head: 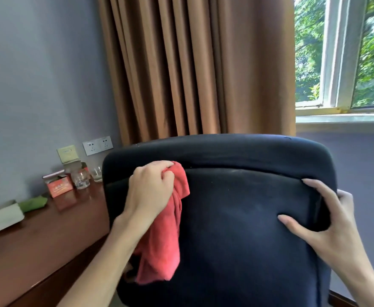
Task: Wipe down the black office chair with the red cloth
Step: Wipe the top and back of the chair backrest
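Observation:
The black office chair (pixel 237 218) fills the lower middle of the view, its padded backrest facing me. My left hand (pixel 150 189) grips the bunched top of the red cloth (pixel 166 235) and holds it against the backrest's upper left. The rest of the cloth hangs down over the backrest. My right hand (pixel 323 222) holds the backrest's right edge, thumb and one finger on the front, other fingers wrapped round behind.
A dark wooden desk (pixel 37 244) stands to the left with a white box (pixel 3 216), a green pouch (pixel 33 203), a red box (pixel 59 187) and glasses (pixel 80 178). Brown curtains (pixel 192 67) hang behind; a window (pixel 343 58) is at upper right.

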{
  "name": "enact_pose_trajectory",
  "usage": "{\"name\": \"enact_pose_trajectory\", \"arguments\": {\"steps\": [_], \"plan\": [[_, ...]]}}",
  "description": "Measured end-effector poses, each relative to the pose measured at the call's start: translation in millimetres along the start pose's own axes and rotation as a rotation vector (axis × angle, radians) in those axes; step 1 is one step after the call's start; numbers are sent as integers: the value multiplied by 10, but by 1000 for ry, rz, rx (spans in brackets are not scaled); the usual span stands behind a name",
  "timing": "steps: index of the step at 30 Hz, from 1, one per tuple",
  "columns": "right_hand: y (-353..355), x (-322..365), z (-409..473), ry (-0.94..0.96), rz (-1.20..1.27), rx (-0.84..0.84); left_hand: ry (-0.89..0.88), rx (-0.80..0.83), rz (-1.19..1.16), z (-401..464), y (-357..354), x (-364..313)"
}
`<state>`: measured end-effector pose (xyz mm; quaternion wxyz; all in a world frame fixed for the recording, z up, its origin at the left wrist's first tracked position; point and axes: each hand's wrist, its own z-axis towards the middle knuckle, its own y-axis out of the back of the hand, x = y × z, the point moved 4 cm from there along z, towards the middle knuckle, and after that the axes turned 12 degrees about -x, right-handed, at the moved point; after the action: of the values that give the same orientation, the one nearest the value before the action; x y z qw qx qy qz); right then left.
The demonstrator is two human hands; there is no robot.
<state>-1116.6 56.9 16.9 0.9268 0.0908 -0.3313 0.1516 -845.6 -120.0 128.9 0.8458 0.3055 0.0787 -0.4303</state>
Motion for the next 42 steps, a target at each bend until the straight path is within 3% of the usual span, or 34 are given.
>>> {"name": "enact_pose_trajectory", "arguments": {"steps": [8, 13, 16, 19, 23, 27, 31, 34, 38, 42], "plan": [[76, -78, 5, 25, 14, -29, 7, 86, -4, -227, -480, -861], [53, -61, -34, 57, -1, -48, -185, 306, -475, -741, -664, -1560], [43, -91, -41, 28, 10, -61, -160, 204, -599, -833, -474, -1330], [21, -67, -46, 44, -23, -54, -29, -56, -519, -649, -150, -660], [27, -54, -77, -3, 59, -40, 148, -327, -163, -147, -19, 181], [34, -103, -85, -28, 75, -33, 138, -294, -93, -278, -364, -20], [53, -111, -70, -27, 77, -35, -119, -99, -251, -730, -713, -1021], [57, -68, -69, -22, 66, -45, -279, -10, -212, -728, -807, -1379], [67, -80, -46, 9, -9, -77, -398, 26, -62, -393, -561, -831], [43, -8, -56, 6, -18, -108, -211, -91, 153, 0, -64, 558]]}}
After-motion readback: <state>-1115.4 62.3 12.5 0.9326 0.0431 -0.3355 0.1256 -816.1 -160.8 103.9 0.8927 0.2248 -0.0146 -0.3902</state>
